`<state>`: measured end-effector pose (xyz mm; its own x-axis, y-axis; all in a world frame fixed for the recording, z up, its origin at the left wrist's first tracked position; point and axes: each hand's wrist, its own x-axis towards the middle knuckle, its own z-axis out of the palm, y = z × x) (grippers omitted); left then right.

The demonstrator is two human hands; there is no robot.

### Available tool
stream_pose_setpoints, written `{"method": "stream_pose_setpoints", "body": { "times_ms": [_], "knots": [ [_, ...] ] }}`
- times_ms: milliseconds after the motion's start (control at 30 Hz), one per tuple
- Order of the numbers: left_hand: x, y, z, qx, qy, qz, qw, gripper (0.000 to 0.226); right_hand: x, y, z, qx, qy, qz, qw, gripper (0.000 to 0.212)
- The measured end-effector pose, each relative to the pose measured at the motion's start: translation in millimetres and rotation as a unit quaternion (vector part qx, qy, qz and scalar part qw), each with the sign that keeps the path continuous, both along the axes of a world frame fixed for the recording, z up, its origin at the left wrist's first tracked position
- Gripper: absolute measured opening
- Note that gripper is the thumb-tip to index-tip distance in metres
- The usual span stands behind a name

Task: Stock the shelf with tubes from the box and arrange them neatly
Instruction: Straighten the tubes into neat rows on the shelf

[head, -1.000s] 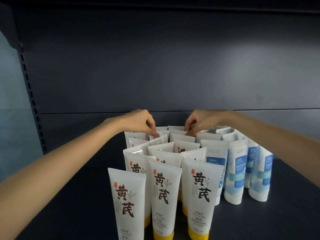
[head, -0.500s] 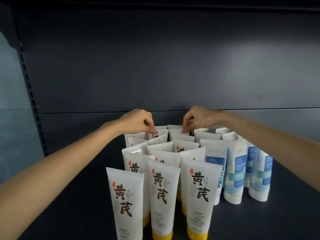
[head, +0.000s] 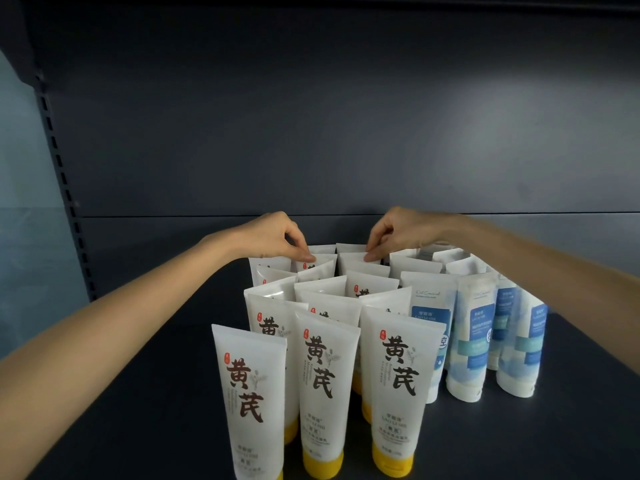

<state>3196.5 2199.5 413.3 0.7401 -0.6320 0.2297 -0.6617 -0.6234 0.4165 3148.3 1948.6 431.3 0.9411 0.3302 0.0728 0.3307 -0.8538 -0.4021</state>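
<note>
Far back on the shelf (head: 138,410), both bare arms reach in over the stock to the rearmost row. The left hand (head: 273,237) has its fingers curled, with thumb and forefinger meeting on the flat crimped top of the left rear tube (head: 320,260). The right hand (head: 398,233) mirrors it, fingers curled and thumb and forefinger closed on the top edge of the right rear tube (head: 353,259). Both grips look like light pinches, though at this distance the fingertips are small and I cannot tell how firmly either tube is held. The two rear tubes stand upright, side by side, just in front of the back panel (head: 346,133).

The white tubes (head: 323,386) stand cap down on their yellow caps in three rough columns running from front to back. Three of them form the front row, their dark brown characters facing the camera. Behind these the rows are packed close, and some tops lean or sit at slight angles to one another. Just beside them on the right stand the blue tubes (head: 471,341), also cap down, in rows running back toward the right hand's wrist; the nearest column touches or nearly touches the white ones. A slotted upright (head: 59,168) runs down the left edge of the bay.
</note>
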Motion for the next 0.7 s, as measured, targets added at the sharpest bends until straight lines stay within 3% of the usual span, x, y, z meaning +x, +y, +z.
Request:
{"method": "stream_pose_setpoints", "body": {
  "times_ms": [700],
  "knots": [
    [-11.0,5.1,-4.3,-0.018,-0.015,-0.001,1.000,0.007,-2.0,1.0,2.1,-0.012,0.012,-0.006,1.000,0.012]
  ]
}}
